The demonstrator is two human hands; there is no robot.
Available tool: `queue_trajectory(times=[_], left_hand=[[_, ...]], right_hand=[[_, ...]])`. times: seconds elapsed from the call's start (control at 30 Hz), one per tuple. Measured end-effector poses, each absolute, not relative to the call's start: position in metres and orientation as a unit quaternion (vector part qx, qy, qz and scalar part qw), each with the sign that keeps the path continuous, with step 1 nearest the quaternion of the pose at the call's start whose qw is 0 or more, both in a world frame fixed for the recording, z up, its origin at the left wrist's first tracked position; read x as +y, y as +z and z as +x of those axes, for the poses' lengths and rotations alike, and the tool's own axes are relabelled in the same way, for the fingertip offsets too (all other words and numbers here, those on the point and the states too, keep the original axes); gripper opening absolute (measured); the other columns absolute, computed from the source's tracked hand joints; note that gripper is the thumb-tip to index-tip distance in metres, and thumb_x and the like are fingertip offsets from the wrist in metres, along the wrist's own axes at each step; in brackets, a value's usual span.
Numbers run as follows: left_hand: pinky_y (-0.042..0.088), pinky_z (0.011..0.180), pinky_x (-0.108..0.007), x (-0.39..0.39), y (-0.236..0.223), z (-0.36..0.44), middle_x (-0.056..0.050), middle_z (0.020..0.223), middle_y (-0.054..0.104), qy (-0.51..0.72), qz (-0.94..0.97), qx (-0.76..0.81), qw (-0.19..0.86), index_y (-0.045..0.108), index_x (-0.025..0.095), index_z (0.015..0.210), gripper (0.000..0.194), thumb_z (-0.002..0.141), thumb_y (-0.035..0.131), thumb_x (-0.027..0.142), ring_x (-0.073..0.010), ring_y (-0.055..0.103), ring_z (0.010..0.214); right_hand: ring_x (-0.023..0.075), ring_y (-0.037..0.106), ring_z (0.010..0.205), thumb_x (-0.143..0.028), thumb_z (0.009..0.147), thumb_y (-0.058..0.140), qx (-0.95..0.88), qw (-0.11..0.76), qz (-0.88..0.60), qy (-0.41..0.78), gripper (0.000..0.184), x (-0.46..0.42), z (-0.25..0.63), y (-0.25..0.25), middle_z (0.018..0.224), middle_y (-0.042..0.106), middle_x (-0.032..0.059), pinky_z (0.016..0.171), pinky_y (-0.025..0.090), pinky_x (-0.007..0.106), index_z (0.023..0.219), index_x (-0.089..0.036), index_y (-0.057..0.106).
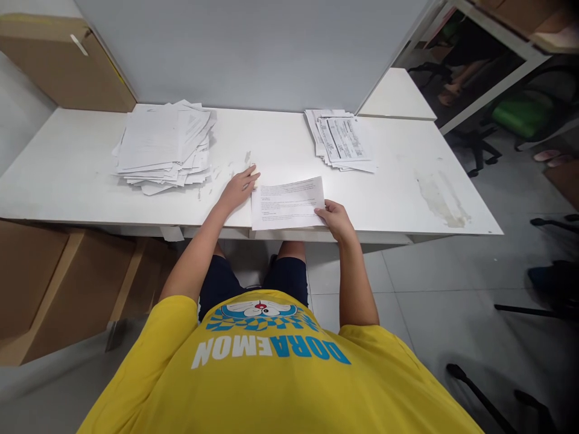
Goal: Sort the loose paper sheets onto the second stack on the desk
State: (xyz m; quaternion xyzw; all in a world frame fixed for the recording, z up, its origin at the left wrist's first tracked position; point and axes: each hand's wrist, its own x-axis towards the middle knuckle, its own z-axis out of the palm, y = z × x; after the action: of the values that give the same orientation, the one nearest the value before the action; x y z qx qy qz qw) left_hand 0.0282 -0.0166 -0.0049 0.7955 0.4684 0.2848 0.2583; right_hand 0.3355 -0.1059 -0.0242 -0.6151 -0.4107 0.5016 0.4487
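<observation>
A printed sheet of paper (287, 205) lies at the front edge of the white desk, its near edge reaching slightly over. My right hand (337, 220) pinches its right side, thumb on top and fingers beneath. Beside the sheet's upper left corner, my left hand (239, 190) rests on the desk with its fingers stretched out; it grips nothing. Whether a fingertip touches the corner is hard to tell. To the left stands a tall, uneven pile of papers (151, 138). A smaller stack of printed forms (341, 140) lies back right.
The white desk (389, 199) has a worn patch (443, 199) at its right end. A grey partition (262, 54) rises behind it. Cardboard boxes stand at the back left (67, 60) and below the desk on the left (81, 283). A green chair (520, 114) is at the right.
</observation>
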Motion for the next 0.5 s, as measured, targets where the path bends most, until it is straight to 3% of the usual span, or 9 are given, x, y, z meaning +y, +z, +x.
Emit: queue_trajectory(times=[0.27,0.37,0.5], left_hand=[[0.034,0.119,-0.038,-0.011,-0.011,0.025,-0.002,0.155,0.044,0.324,0.785,0.444,0.286,0.062,0.026,0.134,0.05,0.1,0.034,0.051,-0.0221,0.042,0.143],[0.035,0.119,-0.037,-0.016,-0.012,0.026,-0.005,0.153,0.047,0.343,0.778,0.459,0.257,0.062,0.024,0.132,0.056,0.1,0.03,0.056,-0.0209,0.045,0.14],[0.032,0.12,-0.043,-0.02,0.0,0.01,-0.007,0.145,0.056,0.407,0.741,0.514,0.147,0.065,0.022,0.125,0.056,0.102,0.024,0.053,-0.0221,0.042,0.142]], right_hand=[[0.0209,0.064,0.076,-0.031,0.062,0.071,-0.407,0.446,-0.634,0.483,0.028,-0.121,0.362,-0.017,0.073,0.067,0.0026,0.074,0.052,0.035,0.086,-0.018,0.067],[0.0194,0.062,0.073,-0.029,0.059,0.068,-0.359,0.514,-0.654,0.422,0.025,-0.118,0.402,-0.024,0.069,0.061,0.0001,0.07,0.053,0.033,0.081,-0.019,0.061],[0.0153,0.058,0.073,-0.027,0.064,0.058,-0.229,0.653,-0.68,0.243,0.018,-0.07,0.441,-0.042,0.071,0.052,-0.0031,0.069,0.055,0.031,0.073,-0.024,0.043]])
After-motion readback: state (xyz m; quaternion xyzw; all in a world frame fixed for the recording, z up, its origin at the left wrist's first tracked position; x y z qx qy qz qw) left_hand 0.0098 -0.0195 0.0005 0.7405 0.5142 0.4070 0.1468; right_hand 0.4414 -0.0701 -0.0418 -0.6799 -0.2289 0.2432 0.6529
